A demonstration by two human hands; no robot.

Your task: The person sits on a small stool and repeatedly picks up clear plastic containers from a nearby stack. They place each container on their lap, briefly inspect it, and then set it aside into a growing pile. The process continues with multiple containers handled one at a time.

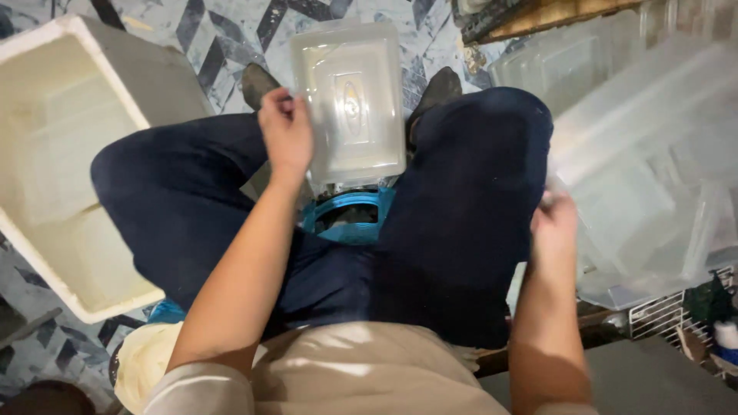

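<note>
Your left hand [285, 131] grips the clear plastic container [350, 100] above your knees, mid-handling. Your right hand [553, 227] touches the stack of clear containers [646, 177]; I cannot tell whether it grips. Steady the held container first.

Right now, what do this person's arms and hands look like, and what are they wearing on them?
Both forearms are bare, with no gloves, watch or rings visible on the left hand or the right hand, which is blurred. Short pale sleeves, whitish beige, show at the bottom edge, above the elbows. The shirt matches them; the trousers are dark navy.
</note>
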